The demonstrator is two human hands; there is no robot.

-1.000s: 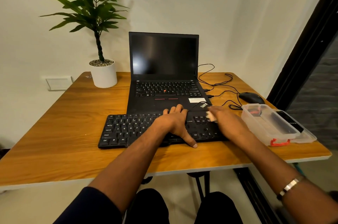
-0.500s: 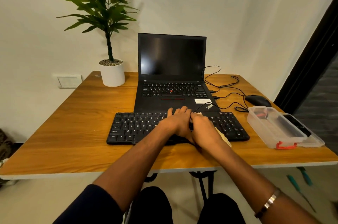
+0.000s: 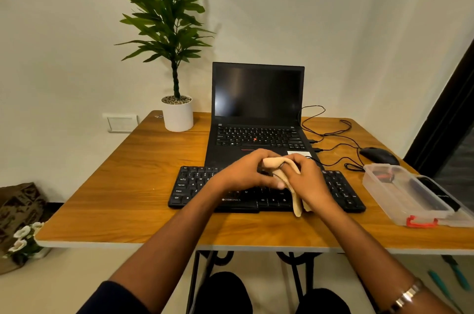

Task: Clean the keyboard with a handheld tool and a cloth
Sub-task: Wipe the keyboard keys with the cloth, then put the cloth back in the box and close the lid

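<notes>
A black external keyboard (image 3: 195, 186) lies on the wooden table (image 3: 133, 185), in front of an open laptop (image 3: 257, 108). Both my hands are raised together just above the keyboard's middle. A beige cloth (image 3: 296, 202) is bunched between them; its upper end sits between my fingers and its tail hangs down to the keyboard's front edge. My right hand (image 3: 309, 181) grips the cloth. My left hand (image 3: 247, 172) curls its fingers around the cloth's upper end. No handheld tool is visible in either hand.
A clear plastic box (image 3: 400, 195) with a red latch sits at the right, a black object beside it. A black mouse (image 3: 379, 156) and cables lie behind it. A white potted plant (image 3: 177, 113) stands at the back left.
My right hand came from the keyboard's right side to its middle with the cloth. Both hands then lifted off the keys and closed together on the cloth.
</notes>
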